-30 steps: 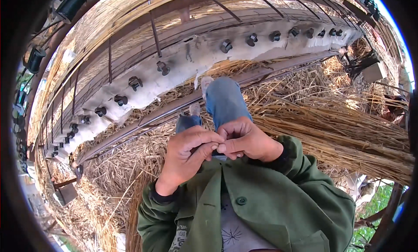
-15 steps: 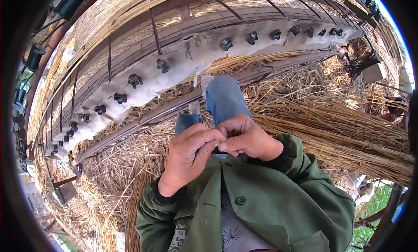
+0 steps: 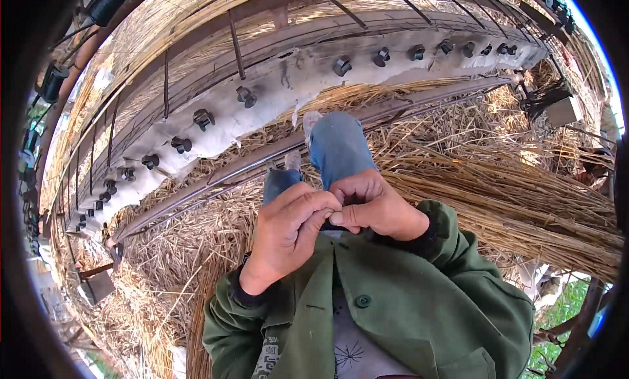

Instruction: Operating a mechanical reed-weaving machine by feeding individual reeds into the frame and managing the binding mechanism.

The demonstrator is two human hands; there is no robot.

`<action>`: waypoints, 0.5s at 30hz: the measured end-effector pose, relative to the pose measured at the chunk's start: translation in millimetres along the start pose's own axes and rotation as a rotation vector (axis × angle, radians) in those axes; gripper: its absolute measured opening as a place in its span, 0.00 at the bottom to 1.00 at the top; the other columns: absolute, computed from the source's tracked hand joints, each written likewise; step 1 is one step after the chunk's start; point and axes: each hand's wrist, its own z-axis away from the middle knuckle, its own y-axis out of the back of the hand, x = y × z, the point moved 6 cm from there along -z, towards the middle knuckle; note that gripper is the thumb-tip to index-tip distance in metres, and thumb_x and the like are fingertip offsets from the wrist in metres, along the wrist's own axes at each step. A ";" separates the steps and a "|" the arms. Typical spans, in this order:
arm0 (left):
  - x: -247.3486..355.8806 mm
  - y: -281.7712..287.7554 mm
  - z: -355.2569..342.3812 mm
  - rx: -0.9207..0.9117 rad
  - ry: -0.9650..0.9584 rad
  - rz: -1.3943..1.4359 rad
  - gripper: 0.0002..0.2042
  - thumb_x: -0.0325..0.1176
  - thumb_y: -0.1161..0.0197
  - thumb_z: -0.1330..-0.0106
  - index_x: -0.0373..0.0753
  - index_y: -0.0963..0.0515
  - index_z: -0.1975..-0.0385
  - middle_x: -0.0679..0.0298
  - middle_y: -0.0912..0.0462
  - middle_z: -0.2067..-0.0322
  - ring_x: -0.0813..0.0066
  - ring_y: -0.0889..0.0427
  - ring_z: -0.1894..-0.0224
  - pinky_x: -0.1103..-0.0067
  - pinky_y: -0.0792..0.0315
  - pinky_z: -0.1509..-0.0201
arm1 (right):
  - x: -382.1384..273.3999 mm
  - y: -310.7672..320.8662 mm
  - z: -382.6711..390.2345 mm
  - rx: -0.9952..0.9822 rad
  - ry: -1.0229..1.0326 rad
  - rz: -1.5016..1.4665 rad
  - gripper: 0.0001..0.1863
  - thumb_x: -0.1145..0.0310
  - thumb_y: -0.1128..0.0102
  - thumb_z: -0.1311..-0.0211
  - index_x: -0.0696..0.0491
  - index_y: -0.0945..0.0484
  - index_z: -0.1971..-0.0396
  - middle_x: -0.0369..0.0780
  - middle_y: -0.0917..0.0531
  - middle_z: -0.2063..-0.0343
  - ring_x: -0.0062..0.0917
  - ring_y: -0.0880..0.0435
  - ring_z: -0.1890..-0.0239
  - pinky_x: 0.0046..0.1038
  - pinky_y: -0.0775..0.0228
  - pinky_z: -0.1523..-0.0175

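Observation:
My left hand (image 3: 288, 238) and my right hand (image 3: 373, 205) meet in front of my chest, fingertips pressed together just above my green jacket (image 3: 406, 307). Both hands have the fingers curled in. Whatever lies between the fingertips is too small or hidden to tell. Below the hands I see my blue trouser legs (image 3: 337, 146) and my shoes on the straw. A long white beam (image 3: 288, 84) with a row of dark pegs (image 3: 246, 96) runs across in front of me.
Loose straw (image 3: 498, 182) covers the ground all round, with bundled stalks at the right. A metal rail (image 3: 216, 176) runs along the beam's near side. A small grey box (image 3: 98, 284) stands at the lower left, another box (image 3: 563, 107) at the upper right.
The two hands stay joined at the chest. The fingers have shifted slightly against each other; nothing else has moved.

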 end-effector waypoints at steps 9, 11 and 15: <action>-9.0 -0.8 -1.3 -0.037 0.068 0.163 0.07 0.19 0.45 0.45 0.36 0.24 0.69 0.64 0.27 0.76 0.76 0.27 0.78 0.83 0.34 0.75 | -1.2 0.4 -1.7 -0.007 0.036 0.024 0.07 0.72 0.40 0.50 0.58 0.26 0.82 0.31 0.29 0.88 0.10 0.34 0.86 0.16 0.48 0.81; -15.1 -0.3 2.7 -0.048 0.157 0.324 0.07 0.19 0.45 0.43 0.36 0.24 0.68 0.65 0.27 0.74 0.78 0.27 0.77 0.84 0.34 0.75 | -1.2 0.5 -1.8 -0.019 0.025 0.026 0.08 0.72 0.39 0.50 0.58 0.26 0.83 0.31 0.29 0.88 0.10 0.34 0.86 0.16 0.48 0.82; -17.2 4.9 6.1 -0.022 0.172 0.409 0.09 0.18 0.45 0.43 0.35 0.24 0.64 0.66 0.26 0.71 0.82 0.28 0.76 0.87 0.32 0.70 | -9.6 -3.9 -3.8 -0.036 0.042 0.022 0.08 0.72 0.39 0.49 0.58 0.26 0.83 0.31 0.29 0.88 0.10 0.34 0.86 0.16 0.48 0.82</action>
